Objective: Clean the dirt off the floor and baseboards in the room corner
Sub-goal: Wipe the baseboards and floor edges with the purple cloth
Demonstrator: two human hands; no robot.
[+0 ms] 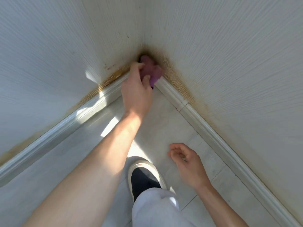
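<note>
Right now the person is pressing a bunched purple cloth (151, 72) into the very corner, where the two baseboards (195, 112) are meeting; the left hand (136, 90) is gripping the cloth with fingers curled round it, while the right hand (186, 161) is hanging loosely curled over the floor (164, 125), holding nothing. Brown dirt (177, 76) is lying thickest at the corner and running along the wall just above both baseboards; the picture is blurred, so how much is lifting cannot be told. Likely risks: the wadded cloth is probably bridging the tight angle and missing the seam; a loaded cloth is apt to be smearing grime onto the pale wall (229, 46) rather than removing it; and, leaning forward over one shoe (144, 176) with the free hand unsupported, the person is risking a slip on the glossy tile.
</note>
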